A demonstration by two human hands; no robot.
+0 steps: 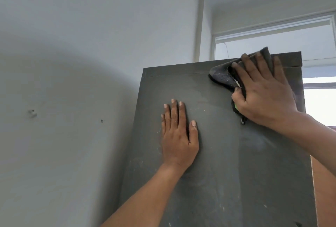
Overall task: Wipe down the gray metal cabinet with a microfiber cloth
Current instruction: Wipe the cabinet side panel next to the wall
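Note:
The tall gray metal cabinet [218, 154] fills the lower right, its flat face dusty and streaked. My left hand [178, 135] lies flat on that face with fingers straight, pressing near the middle. My right hand [263, 92] presses a dark gray microfiber cloth [223, 75] against the cabinet's upper right part, close to the top edge. The fingers spread over the cloth and the thumb pinches a fold of it. Part of the cloth is hidden under the palm.
A pale wall [72, 81] stands close on the left of the cabinet. A window [312, 44] with a white frame is behind the cabinet's top right corner. A brown edge [320, 190] shows at the cabinet's right side.

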